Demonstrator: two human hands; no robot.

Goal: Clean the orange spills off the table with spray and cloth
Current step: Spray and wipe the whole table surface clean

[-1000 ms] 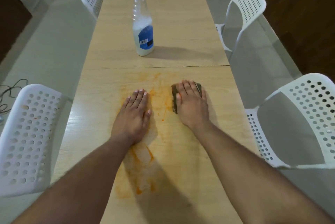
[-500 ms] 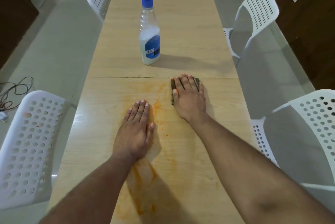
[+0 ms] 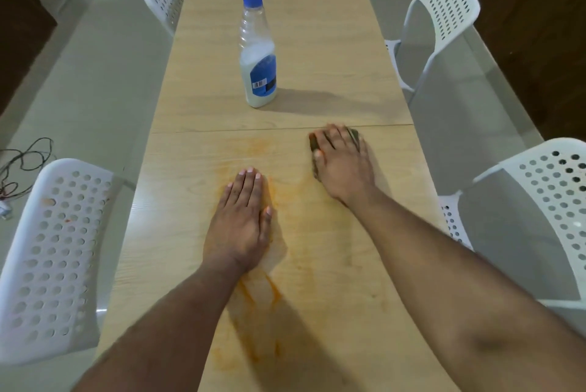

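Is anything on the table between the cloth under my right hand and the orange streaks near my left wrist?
Only the left hand, lying flat beside that path. The dark cloth under the right hand otherwise has bare wooden table up to the orange streaks.

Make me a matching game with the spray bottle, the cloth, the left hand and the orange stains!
Things:
1. spray bottle
2. cloth
3. left hand
4. orange stains

Where or how:
A. pressed flat under the right hand
B. smeared on the table near the person
C. standing upright past the table seam
D. lying flat, palm down, holding nothing

Pairs: 1-C, 2-A, 3-D, 4-B
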